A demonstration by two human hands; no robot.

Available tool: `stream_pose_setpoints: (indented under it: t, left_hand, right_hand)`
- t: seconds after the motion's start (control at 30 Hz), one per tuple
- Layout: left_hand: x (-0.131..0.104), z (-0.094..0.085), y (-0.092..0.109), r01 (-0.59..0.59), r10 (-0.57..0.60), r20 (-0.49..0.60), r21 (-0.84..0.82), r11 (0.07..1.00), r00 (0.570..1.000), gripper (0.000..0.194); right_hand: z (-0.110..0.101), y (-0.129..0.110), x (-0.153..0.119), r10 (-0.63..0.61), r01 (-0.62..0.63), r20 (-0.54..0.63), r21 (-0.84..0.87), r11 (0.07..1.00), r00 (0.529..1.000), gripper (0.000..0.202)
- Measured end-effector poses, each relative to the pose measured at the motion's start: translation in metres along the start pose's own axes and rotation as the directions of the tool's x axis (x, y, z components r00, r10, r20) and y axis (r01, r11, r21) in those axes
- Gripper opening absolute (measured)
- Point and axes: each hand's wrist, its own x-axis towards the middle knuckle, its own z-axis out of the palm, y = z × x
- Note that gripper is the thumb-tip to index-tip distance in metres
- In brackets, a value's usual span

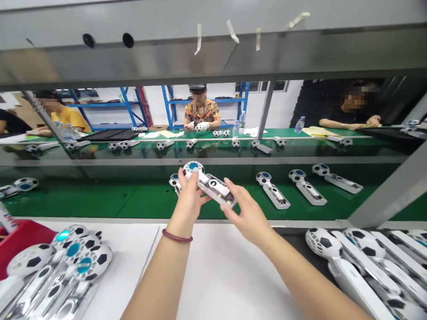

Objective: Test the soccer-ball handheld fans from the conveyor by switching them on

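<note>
Where 2 hands meet, 1 fan point(208, 182)

A long green belt point(91, 199) runs across the room. Behind it stand blue shelves point(131, 107) by a white wall point(155, 103). Above it hangs a grey metal beam point(218, 47).

We find no lettering, label, brand or number that can be read here; a white tube point(0, 215) at the left edge bears small red and blue marks, too blurred for us to make out.
</note>
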Motion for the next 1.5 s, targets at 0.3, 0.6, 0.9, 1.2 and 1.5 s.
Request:
stream_pose_setpoints:
  t: [0.3,0.6,0.9,1.2,1.5]
  left_hand:
    - [-0.027,0.012,0.037,-0.201,0.193,-0.081,-0.117,0.973,0.978,0.044]
    - [-0.050,0.026,0.041,-0.199,0.200,0.027,-0.018,0.980,0.980,0.043]
    - [-0.055,0.027,0.046,-0.181,0.182,0.026,-0.025,0.983,0.983,0.049]
    - [-0.061,0.031,0.050,-0.178,0.178,0.006,-0.019,0.984,0.984,0.049]
    - [-0.065,0.034,0.051,-0.181,0.181,-0.019,-0.015,0.983,0.983,0.049]
  right_hand:
    - [0.016,-0.041,-0.022,-0.024,-0.141,0.293,0.529,0.837,0.956,0.088]
    - [0.012,-0.043,-0.016,0.035,-0.421,0.444,0.817,0.394,0.895,0.073]
    - [0.012,-0.048,-0.018,0.058,-0.430,0.445,0.811,0.397,0.894,0.069]
    - [0.010,-0.050,-0.020,0.027,-0.424,0.446,0.826,0.370,0.894,0.069]
    - [0.007,-0.054,-0.021,0.014,-0.421,0.444,0.838,0.346,0.896,0.071]
